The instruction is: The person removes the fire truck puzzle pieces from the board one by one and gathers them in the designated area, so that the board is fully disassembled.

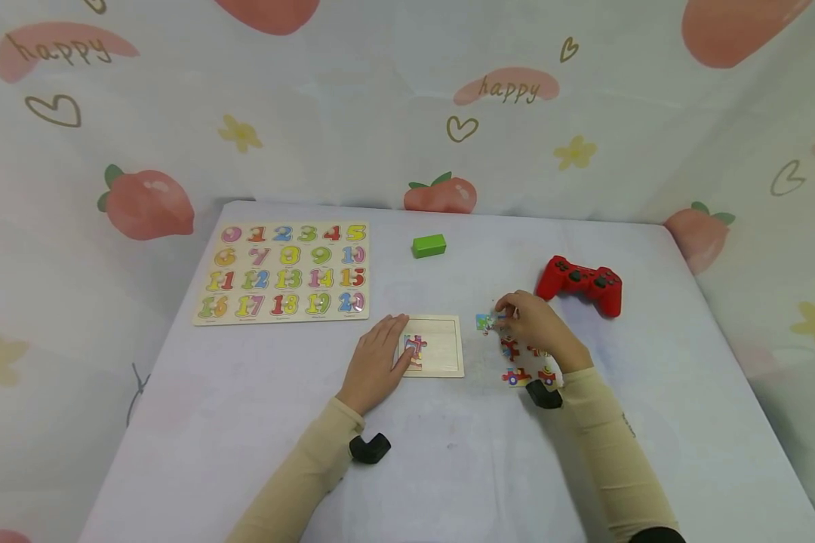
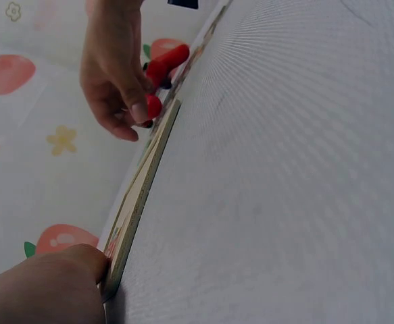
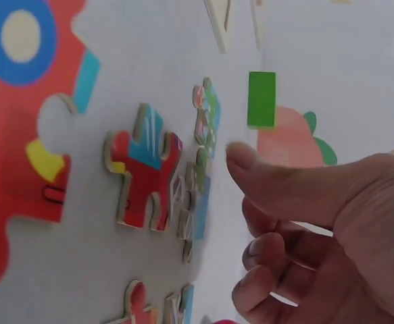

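Observation:
My left hand (image 1: 377,366) lies along the left edge of a small wooden puzzle tray (image 1: 448,347), its fingers fairly straight and the thumb over the edge. Inside the tray, at its left side, sits a colourful jigsaw piece (image 1: 416,348), partly covered by that thumb. My right hand (image 1: 533,324) hovers over loose jigsaw pieces to the right of the tray. In the right wrist view its thumb and fingers are bent and apart, with nothing between them. A red and blue jigsaw piece (image 3: 146,169) lies near them, and a blue-green piece (image 1: 485,323) is beside the fingertips.
A red game controller (image 1: 579,283) lies just beyond my right hand. A green block (image 1: 429,246) is at the back middle. To the left lies a wooden number board (image 1: 281,273). More puzzle pieces (image 1: 516,377) are below the right hand, partly hidden by it.

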Demonstrator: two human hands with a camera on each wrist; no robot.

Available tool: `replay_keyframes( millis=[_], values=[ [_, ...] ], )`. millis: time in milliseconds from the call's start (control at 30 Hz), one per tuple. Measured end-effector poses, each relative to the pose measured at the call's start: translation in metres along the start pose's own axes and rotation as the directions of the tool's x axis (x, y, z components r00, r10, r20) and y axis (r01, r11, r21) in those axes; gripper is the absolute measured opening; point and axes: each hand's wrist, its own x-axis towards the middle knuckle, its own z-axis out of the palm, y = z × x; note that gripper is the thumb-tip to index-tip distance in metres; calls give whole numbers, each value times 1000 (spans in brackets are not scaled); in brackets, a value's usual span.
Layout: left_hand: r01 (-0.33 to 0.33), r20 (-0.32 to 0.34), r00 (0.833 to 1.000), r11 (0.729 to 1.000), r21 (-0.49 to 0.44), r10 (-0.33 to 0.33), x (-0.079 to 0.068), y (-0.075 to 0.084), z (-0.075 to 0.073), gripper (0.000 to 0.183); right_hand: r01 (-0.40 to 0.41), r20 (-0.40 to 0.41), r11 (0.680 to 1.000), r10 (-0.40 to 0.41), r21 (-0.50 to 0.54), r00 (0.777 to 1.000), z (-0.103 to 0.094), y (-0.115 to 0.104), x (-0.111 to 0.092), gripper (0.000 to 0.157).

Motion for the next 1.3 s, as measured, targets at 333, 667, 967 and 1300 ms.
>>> replay_keyframes(
  millis=[333, 667, 967, 1300],
  values=[
    [-1, 2, 1000, 1000, 1, 1, -1, 0, -2, 58, -32, 80, 999, 34, -32, 996, 8, 1, 5, 30],
    [-3, 5, 1000, 1000, 6, 3, 0, 0, -3, 58, 3, 67, 999, 0, -40, 998, 6, -12, 4, 29],
    [-18, 34, 999, 1000, -2, 18, 0, -2, -7, 58, 189, 33, 982, -189, 11, 981, 44, -66, 9, 30],
    [-78, 105, 991, 996, -52, 83, 0, -14, -10, 65, 220, -3, 975, -220, -11, 975, 77, -95, 12, 22]
  ],
)
